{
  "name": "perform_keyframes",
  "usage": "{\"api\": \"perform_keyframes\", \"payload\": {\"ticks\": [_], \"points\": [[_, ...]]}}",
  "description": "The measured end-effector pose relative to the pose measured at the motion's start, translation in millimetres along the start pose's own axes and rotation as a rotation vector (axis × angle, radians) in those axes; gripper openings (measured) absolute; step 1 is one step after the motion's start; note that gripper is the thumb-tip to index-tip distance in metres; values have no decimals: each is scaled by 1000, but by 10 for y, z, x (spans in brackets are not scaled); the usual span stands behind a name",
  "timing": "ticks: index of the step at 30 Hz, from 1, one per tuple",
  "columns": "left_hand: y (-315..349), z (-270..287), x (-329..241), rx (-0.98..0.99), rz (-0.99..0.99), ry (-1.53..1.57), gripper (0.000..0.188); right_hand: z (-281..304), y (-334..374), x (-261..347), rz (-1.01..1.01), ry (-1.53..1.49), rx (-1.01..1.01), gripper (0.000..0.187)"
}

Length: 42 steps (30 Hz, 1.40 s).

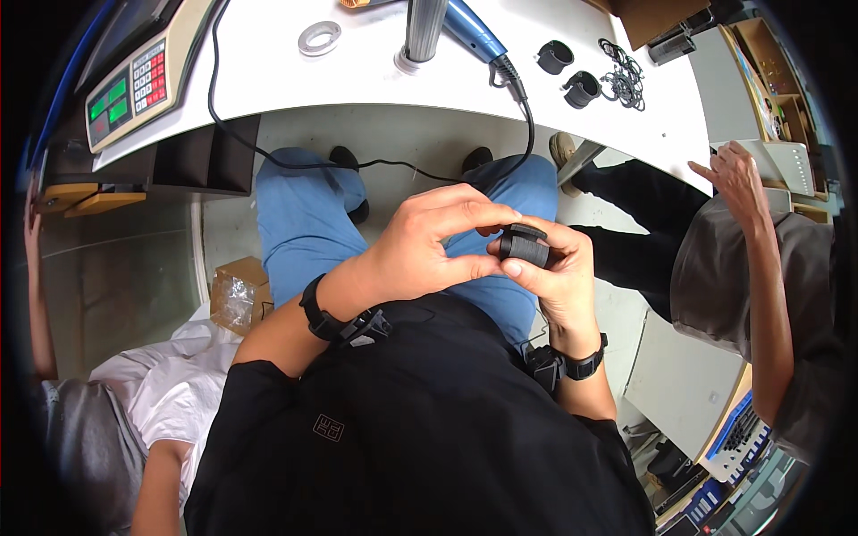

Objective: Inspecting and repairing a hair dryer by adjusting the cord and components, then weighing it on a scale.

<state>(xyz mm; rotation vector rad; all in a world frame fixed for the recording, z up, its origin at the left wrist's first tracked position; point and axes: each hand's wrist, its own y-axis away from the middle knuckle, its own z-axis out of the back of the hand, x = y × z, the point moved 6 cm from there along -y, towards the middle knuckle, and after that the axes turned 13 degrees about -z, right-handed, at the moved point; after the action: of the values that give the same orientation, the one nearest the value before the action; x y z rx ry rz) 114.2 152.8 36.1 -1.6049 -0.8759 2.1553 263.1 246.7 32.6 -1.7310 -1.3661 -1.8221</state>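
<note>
Right hand grips black ring; left hand fingertips pinch it.

ring between both hands, table ahead, scale left

We see an evenly lit indoor scene, bright overhead light falling flat on the white table without harsh glare. Beneath its edge, a soft shadow darkens the floor and the shelf at our left. The fisheye lens bends the table's straight edge into an arc and crushes the corners into a black vignette, with a faint coloured fringe along the left rim. Focus holds sharp at centre, where the left hand and right hand show crisp skin detail. Toward the rim, detail smears and stretches. The black shirt swallows nearly all texture.
</note>
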Motion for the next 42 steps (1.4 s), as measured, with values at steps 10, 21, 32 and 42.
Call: {"api": "perform_keyframes", "payload": {"ticks": [10,21,32,42], "points": [[-8,-11,-5,-6,-4,1,54,23,15,-14,20,20,10,51],[-8,-40,-9,44,12,-36,51,52,26,-69,35,19,23,47],[-69,-79,28,105,37,-82,52,111,10,-51,71,47,40,44],[-105,-131,24,139,37,-119,51,173,-26,-86,73,52,62,45]]}}
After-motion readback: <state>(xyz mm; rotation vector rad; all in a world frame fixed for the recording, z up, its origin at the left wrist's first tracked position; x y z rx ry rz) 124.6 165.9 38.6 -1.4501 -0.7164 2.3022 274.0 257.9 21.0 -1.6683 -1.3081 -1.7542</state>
